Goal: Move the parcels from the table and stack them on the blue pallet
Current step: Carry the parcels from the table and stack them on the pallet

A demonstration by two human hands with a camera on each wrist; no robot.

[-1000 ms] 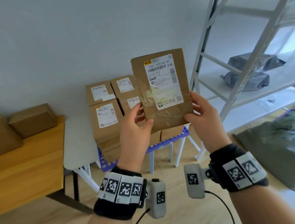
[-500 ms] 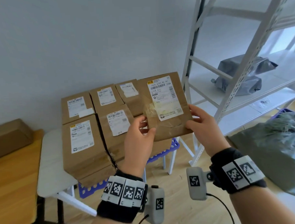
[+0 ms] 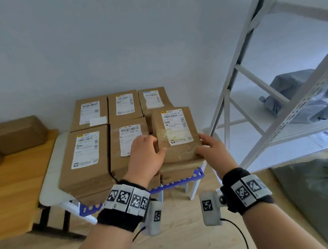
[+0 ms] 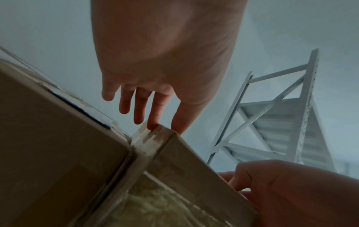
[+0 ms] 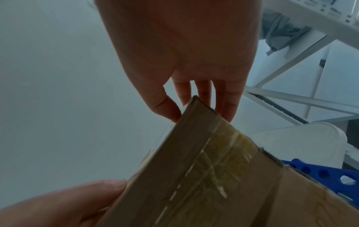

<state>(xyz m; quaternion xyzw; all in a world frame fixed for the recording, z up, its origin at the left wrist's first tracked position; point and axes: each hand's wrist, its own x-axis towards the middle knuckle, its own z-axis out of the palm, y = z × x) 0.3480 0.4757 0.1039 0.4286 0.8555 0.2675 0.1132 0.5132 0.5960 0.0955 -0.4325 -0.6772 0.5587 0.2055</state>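
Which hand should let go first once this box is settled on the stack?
Probably the right hand: it only touches the box at its open outer edge, while the left hand sits wedged against the neighbouring box.

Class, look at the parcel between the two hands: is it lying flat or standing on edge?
Lying flat. The parcel has its label face up, on the stacked parcels at the pallet's right end, with both hands at its near corners.

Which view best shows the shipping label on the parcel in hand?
Head view: the held parcel faces up, its label whole between left hand and right hand. Left and right wrist views catch only its taped cardboard sides, no readable label.
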